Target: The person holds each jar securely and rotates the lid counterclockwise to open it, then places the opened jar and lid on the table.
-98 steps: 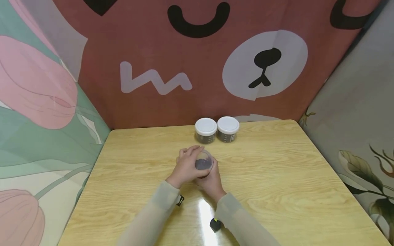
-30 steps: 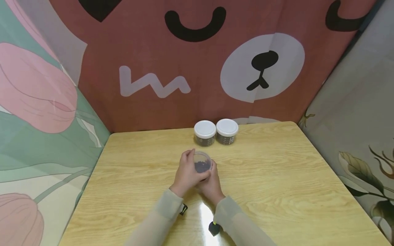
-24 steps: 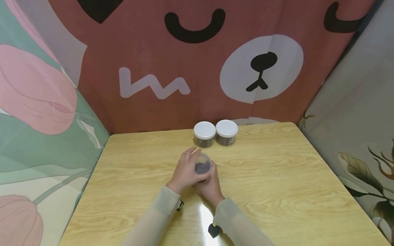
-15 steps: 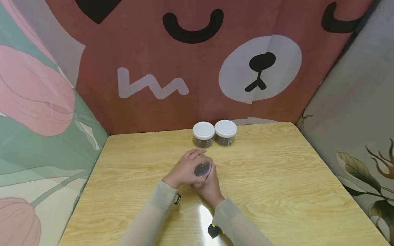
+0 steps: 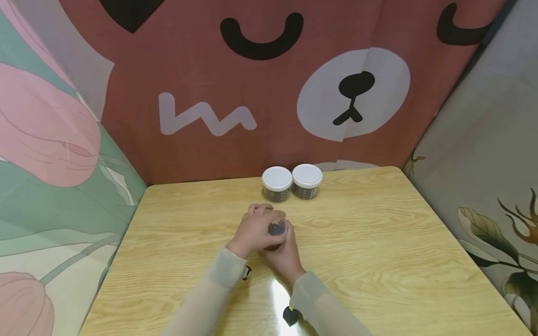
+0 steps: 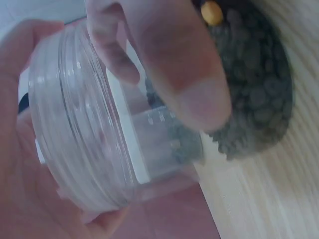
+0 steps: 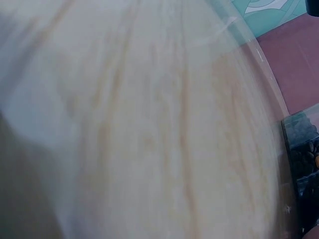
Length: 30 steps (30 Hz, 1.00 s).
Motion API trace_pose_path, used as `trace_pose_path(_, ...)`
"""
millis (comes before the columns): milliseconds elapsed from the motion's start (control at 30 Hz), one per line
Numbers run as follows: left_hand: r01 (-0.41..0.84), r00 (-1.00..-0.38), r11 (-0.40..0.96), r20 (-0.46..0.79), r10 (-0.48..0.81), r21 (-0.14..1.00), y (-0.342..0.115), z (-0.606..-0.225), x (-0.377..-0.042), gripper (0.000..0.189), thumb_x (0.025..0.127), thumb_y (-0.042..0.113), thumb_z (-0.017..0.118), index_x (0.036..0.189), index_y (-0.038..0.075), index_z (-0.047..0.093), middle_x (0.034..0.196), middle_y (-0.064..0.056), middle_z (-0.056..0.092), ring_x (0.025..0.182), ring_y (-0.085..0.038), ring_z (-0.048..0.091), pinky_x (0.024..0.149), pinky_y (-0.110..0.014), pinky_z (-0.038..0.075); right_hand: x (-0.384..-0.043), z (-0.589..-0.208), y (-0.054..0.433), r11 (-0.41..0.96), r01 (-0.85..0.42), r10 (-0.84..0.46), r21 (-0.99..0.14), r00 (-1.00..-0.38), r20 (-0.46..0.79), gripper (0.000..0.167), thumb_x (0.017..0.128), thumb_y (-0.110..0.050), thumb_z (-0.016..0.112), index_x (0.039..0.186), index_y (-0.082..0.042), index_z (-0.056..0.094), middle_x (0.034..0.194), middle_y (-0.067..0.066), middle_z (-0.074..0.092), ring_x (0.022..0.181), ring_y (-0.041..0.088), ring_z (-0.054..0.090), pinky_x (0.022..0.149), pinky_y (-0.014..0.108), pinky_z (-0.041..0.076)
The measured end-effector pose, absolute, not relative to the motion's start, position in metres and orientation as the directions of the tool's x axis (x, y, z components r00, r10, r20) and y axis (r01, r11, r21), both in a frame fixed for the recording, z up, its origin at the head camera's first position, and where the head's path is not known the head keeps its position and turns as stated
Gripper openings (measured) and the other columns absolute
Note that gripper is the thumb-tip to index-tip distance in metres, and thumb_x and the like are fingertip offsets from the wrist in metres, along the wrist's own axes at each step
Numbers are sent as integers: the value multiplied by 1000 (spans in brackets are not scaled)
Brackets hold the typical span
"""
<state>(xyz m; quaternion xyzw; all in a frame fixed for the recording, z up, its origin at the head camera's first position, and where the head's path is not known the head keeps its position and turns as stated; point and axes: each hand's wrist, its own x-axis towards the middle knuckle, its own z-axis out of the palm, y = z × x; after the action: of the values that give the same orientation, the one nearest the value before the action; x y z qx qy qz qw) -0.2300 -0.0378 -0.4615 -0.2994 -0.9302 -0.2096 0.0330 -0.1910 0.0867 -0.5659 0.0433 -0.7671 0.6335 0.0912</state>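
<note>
Both hands hold one clear plastic jar with dark pebble-like granules point(image 6: 259, 89) inside, close over the middle of the table. My left hand point(image 5: 253, 232) curls round the left side and upper rim of the jar point(image 5: 278, 227), thumb along its near side. My right hand point(image 5: 287, 257) grips it from the right and below, its fingers mostly hidden. In the left wrist view, the jar's ridged clear wall point(image 6: 75, 114) lies sideways, and a small orange piece point(image 6: 212, 13) shows among the granules. The right wrist view is blurred, with dark contents point(image 7: 305, 154) at its right edge.
Two similar jars with white lids, a left one point(image 5: 277, 179) and a right one point(image 5: 307, 175), stand side by side near the back edge of the wooden table point(image 5: 378, 233). A red patterned cloth point(image 5: 201, 154) hangs right behind them. Patterned cloths also flank both sides.
The left hand's fingers have shifted back and forth round the jar's upper rim, and the jar's tilt has varied. The right hand keeps its hold. The white-lidded jars stay where they were.
</note>
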Motion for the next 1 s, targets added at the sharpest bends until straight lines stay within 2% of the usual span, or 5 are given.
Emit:
trace_pose_path(433,392,-916,873,209,342,291,-21,-462,-221,60,82,58,72,130,23,67,129,-12,58,118,-37,46,83,-55,44,-192,-567,85,182,-167,86,-969,-979,185,108,64,-10,91,152,-6,28,150,18,44,136,35,46,114,51,36)
trace_pose_path(600,393,-918,870,189,350,297,-24,-462,-221,64,81,60,72,131,21,65,133,-16,56,118,-40,46,82,-58,45,-192,-570,84,183,-165,80,-969,-980,182,108,64,-10,91,152,-7,28,149,17,44,134,33,47,112,49,38)
trace_pose_path(767,498,-865,812,117,487,303,-37,-451,-226,72,80,60,76,141,27,59,151,-15,44,129,-41,41,89,-61,44,-191,-569,84,123,-153,42,-981,-986,159,109,68,-7,91,154,-10,25,147,13,43,128,31,52,102,46,49)
trace_pose_path(867,570,-811,758,70,581,319,-43,-442,-229,72,76,52,82,141,33,59,157,-9,40,136,-38,36,94,-60,43,-191,-568,85,108,-149,42,-983,-987,155,111,66,-7,91,154,-10,24,146,15,45,127,32,53,103,47,47)
trace_pose_path(1000,629,-739,701,-21,673,335,-47,-433,-230,74,69,37,88,138,38,62,160,-4,37,142,-40,32,97,-62,41,-191,-567,85,168,-162,60,-972,-983,174,109,66,-9,92,152,-7,25,145,19,47,128,33,53,108,48,44)
